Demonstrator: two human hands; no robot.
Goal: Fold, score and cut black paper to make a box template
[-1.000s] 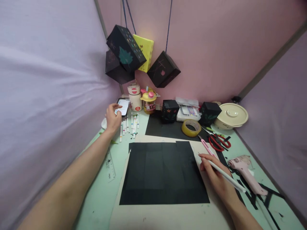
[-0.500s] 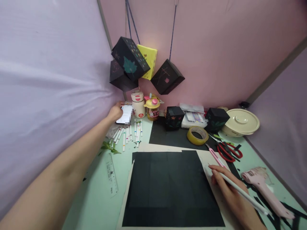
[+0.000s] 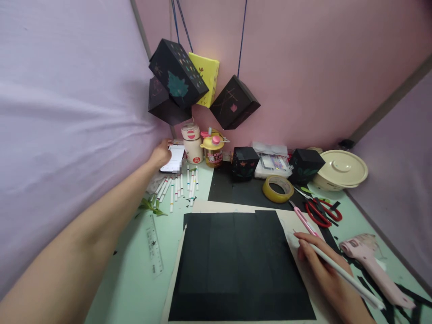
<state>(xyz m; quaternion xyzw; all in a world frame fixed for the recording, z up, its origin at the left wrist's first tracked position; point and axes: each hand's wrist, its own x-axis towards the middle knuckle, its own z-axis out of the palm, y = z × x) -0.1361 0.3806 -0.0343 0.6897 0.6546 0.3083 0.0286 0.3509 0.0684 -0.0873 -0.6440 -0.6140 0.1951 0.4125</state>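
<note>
My right hand [image 3: 332,276] is closed around a slim white pen [image 3: 351,281], its tip pointing up and left. The hand rests by the right edge of a large black sheet [image 3: 243,265], which lies on a pale board [image 3: 222,207]. My left hand [image 3: 161,154] is stretched to the far left, gripping the left edge of a smartphone [image 3: 174,158] with a lit white screen; some of its fingers are hidden. Several white markers [image 3: 173,193] lie just in front of the phone. A pink craft knife [image 3: 303,219] lies beyond my right hand.
Red scissors [image 3: 319,213], a tape roll [image 3: 277,189] and a pink glue gun [image 3: 374,265] lie to the right. A clear ruler [image 3: 154,245] and green leaves [image 3: 151,206] are at left. Bottles [image 3: 193,146] and a lidded bowl [image 3: 340,168] stand behind. Black boxes [image 3: 235,102] hang above.
The view has shifted slightly. My left hand stays at the phone, its fingers a little farther off the screen. My right hand keeps the pen in nearly the same place.
</note>
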